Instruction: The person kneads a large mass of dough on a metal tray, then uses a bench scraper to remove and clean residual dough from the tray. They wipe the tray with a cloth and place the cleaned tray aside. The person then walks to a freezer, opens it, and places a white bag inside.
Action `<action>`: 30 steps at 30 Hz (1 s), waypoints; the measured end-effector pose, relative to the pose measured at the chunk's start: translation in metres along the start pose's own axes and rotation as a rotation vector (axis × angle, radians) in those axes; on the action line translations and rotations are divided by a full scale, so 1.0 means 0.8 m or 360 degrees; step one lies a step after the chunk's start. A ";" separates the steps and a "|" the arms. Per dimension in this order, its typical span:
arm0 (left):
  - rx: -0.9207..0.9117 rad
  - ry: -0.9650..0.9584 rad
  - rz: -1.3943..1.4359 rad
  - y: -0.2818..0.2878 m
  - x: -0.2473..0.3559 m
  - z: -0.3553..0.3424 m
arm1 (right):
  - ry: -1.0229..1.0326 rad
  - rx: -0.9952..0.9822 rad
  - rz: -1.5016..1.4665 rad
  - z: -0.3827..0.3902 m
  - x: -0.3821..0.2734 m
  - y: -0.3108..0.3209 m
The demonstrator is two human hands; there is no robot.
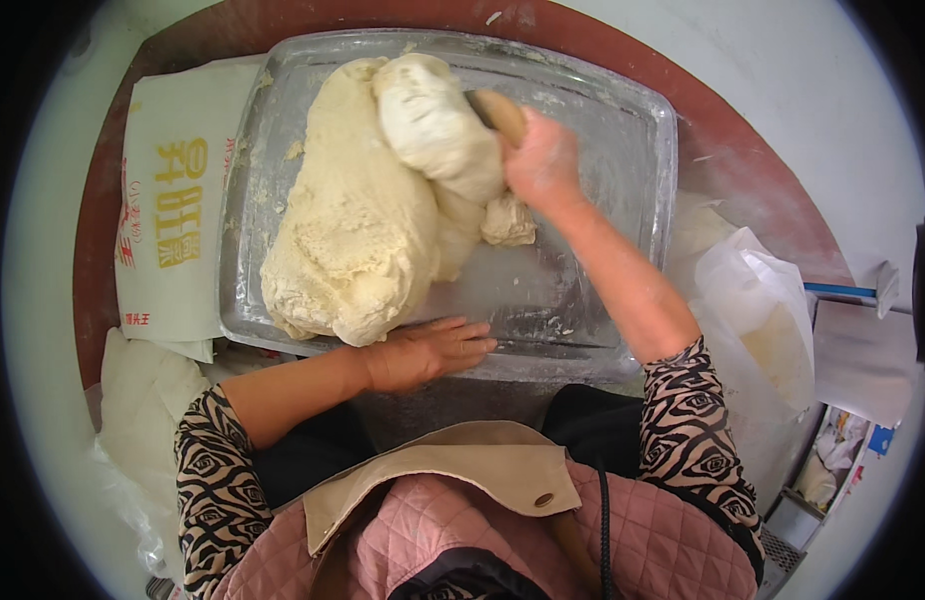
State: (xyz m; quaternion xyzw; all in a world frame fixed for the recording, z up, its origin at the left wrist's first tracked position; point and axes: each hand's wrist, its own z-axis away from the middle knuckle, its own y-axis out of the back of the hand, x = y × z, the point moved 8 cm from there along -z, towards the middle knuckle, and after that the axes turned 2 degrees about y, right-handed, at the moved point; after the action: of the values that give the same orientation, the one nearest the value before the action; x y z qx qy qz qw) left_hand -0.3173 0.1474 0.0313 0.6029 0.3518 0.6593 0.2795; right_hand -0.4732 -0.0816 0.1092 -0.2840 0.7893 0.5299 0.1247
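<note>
A large pale mass of dough (353, 210) lies in a clear, flour-dusted tray (603, 200), toward its left side. At the far middle, my right hand (543, 160) is closed round a wooden-handled dough scraper (500, 115). Its dark blade is mostly hidden by a folded lobe of dough (433, 120) hanging against it. Below that hand sits a small rough lump of dough (509, 221). My left hand (433, 353) lies flat with fingers stretched along the tray's near edge, just below the big dough, and holds nothing.
White printed flour sacks (168, 200) lie left of the tray. Crumpled pale sacking (148, 390) is at lower left. On the right are a clear plastic bag (763, 310) with something pale inside and a blue-handled tool (840, 290). The tray stands on a dark red surface (753, 200).
</note>
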 end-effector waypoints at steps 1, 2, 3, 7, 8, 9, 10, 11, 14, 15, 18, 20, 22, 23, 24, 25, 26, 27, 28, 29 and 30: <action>0.0043 -0.0006 -0.0002 0.003 0.000 -0.002 | 0.0053 -0.0048 0.0047 0.006 -0.022 0.004; 0.0001 0.0033 -0.0014 0.000 -0.003 -0.004 | 0.0201 -0.0027 0.0061 0.012 -0.048 0.013; 0.0002 0.0036 -0.0034 -0.002 -0.004 -0.004 | 0.0191 -0.0100 0.0040 0.019 -0.062 0.018; -0.0008 0.0077 -0.0030 -0.011 -0.012 -0.004 | 0.0246 -0.0290 0.0047 0.020 -0.076 0.047; 0.0148 0.0007 0.0003 -0.001 -0.010 -0.003 | 0.0303 -0.0320 0.0099 0.014 -0.066 0.057; 0.0173 -0.0024 0.0015 0.000 -0.007 0.000 | 0.0078 -0.0252 0.0004 0.006 -0.034 0.071; 0.0191 -0.0044 0.0013 0.002 -0.005 0.002 | 0.0070 -0.0108 -0.0140 -0.004 -0.009 0.091; 0.0193 -0.0043 -0.0059 0.003 -0.002 0.004 | -0.0125 -0.0109 -0.0112 -0.014 0.031 0.096; 0.0210 0.0055 -0.0244 0.010 0.007 0.016 | -0.0469 -0.0065 0.0080 -0.042 0.128 0.081; 0.0279 0.0139 -0.0284 0.015 0.008 0.019 | -0.0405 -0.0061 0.0105 -0.054 0.143 0.071; 0.0363 0.0211 -0.0377 0.021 0.011 0.022 | -0.0404 -0.0192 -0.0044 -0.092 0.159 0.018; 0.0361 0.0140 -0.0351 0.019 0.013 0.019 | -0.0217 -0.0545 0.0201 -0.127 0.124 -0.063; 0.0357 0.0113 -0.0361 0.016 0.011 0.016 | -0.0233 -0.0595 -0.0280 -0.160 0.078 -0.127; 0.0313 0.0091 -0.0426 0.012 0.011 0.015 | -0.0199 -0.0682 -0.0491 -0.168 0.059 -0.142; 0.0302 0.0093 -0.0396 0.011 0.008 0.014 | -0.0345 -0.0752 -0.0628 -0.174 0.051 -0.157; 0.0255 0.0076 -0.0385 0.007 0.006 0.014 | -0.0398 -0.0848 -0.0828 -0.176 0.037 -0.172; 0.0225 0.0042 -0.0373 0.003 0.007 0.012 | -0.0456 -0.0951 -0.1021 -0.172 0.024 -0.183; 0.0209 0.0061 -0.0334 0.001 0.003 0.012 | -0.0670 -0.1001 -0.1143 -0.165 0.021 -0.191; 0.0188 0.0067 -0.0293 -0.002 0.000 0.011 | -0.0587 -0.1005 -0.1220 -0.162 0.006 -0.187; 0.0177 0.0050 -0.0274 -0.005 -0.003 0.011 | -0.0543 -0.0993 -0.1259 -0.157 -0.009 -0.182; 0.0153 0.0084 -0.0268 -0.010 -0.008 0.010 | -0.0610 -0.0963 -0.1212 -0.151 -0.017 -0.177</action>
State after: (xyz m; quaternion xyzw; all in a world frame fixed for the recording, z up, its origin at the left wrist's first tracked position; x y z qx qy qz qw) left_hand -0.3090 0.1480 0.0210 0.5662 0.4397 0.6315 0.2954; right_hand -0.3678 -0.2263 0.0569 -0.4722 0.4047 0.6938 0.3632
